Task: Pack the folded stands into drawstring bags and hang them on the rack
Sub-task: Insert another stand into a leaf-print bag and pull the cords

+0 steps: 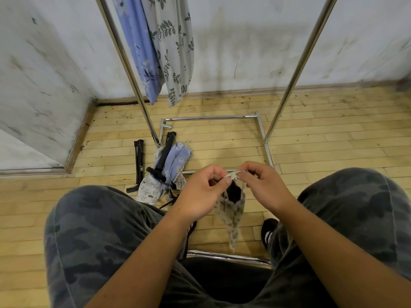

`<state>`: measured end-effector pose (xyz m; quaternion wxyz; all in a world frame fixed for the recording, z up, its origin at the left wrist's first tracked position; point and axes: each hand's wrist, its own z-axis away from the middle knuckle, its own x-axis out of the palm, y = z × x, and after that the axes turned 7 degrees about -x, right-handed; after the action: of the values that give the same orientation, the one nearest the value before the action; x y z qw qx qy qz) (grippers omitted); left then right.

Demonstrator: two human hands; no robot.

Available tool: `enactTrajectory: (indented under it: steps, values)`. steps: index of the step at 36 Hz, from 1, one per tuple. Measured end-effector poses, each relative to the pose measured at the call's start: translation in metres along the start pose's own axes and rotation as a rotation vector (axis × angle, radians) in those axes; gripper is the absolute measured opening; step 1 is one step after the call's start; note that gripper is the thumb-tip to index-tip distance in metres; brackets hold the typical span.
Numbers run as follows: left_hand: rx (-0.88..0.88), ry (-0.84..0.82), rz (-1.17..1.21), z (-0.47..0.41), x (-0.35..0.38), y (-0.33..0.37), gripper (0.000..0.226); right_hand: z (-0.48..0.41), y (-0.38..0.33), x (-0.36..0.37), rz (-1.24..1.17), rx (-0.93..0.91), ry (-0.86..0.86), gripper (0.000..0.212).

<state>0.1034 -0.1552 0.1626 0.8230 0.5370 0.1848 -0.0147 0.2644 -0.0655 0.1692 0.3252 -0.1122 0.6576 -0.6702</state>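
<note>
A floral drawstring bag [232, 215] hangs between my knees with a black folded stand [234, 192] showing in its mouth. My left hand [201, 193] and my right hand [261, 185] both pinch the pale drawstring [234, 174] at the bag's top. On the floor to the left lie empty bags [175, 162] with a black folded stand [165, 152] on them, and another black stand [138, 162] beside them. Two filled bags, one blue [142, 52] and one leaf-patterned [175, 47], hang from the metal rack [124, 61].
The rack's chrome base frame [211, 117] lies on the wooden floor, with its right upright [298, 67] rising by the wall. A chrome bar [229, 256] runs under my legs. My knees flank the bag. White walls close off the left and back.
</note>
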Motion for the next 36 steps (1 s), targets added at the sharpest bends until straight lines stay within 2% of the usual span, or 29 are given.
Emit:
enactTrajectory:
  steps: [7,18,29,36]
  values:
    - [0.030,0.033,-0.020,-0.003,-0.013,0.032,0.004,-0.010,-0.025,-0.008,-0.078,-0.011,0.017,0.019]
    - [0.139,0.119,0.019,-0.006,-0.048,0.098,0.006,-0.035,-0.096,-0.021,-0.092,-0.156,0.076,0.020]
    - [0.257,0.241,0.059,-0.020,-0.084,0.189,0.006,-0.072,-0.181,-0.046,-0.125,-0.274,0.181,0.021]
    - [0.337,0.269,0.078,-0.030,-0.105,0.238,0.006,-0.095,-0.224,-0.062,-0.210,-0.340,0.185,0.020]
